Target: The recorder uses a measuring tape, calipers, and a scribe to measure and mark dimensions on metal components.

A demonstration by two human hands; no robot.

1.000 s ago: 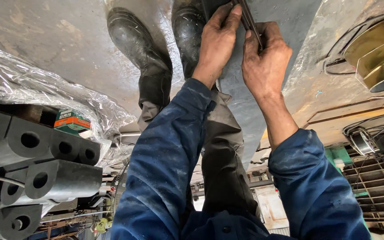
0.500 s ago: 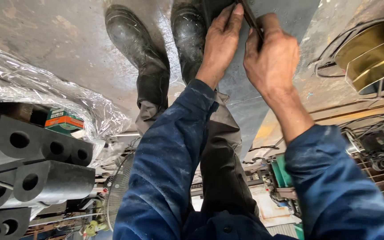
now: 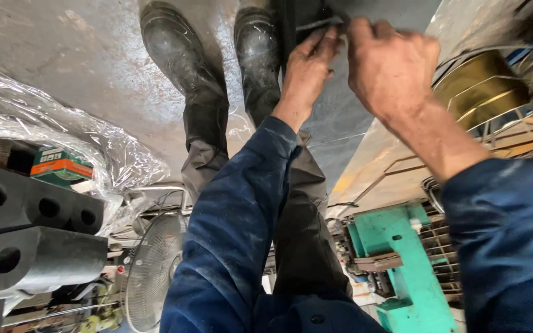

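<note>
Clear plastic sheeting (image 3: 63, 132) lay far left of my fingers, over dark rubber blocks (image 3: 26, 246) with round holes and a small green and orange box (image 3: 60, 165). Nearer in, below my left sleeve, I saw a fan (image 3: 152, 268), and above it two black boots (image 3: 186, 55) on the grey floor (image 3: 81, 43). My left hand (image 3: 306, 71) reached up beside the inner boot, its fingers (image 3: 325, 43) curled narrowly onto a dark strip (image 3: 316, 21) at the top edge; whether they pinched it fully I could not tell through the blur. Just right of them, my right hand (image 3: 393, 65) was bent over the same spot, fingers hidden, so their spread was unclear. Right of it stood brass-coloured rings (image 3: 482, 89), with a green machine (image 3: 402, 259) below.
</note>
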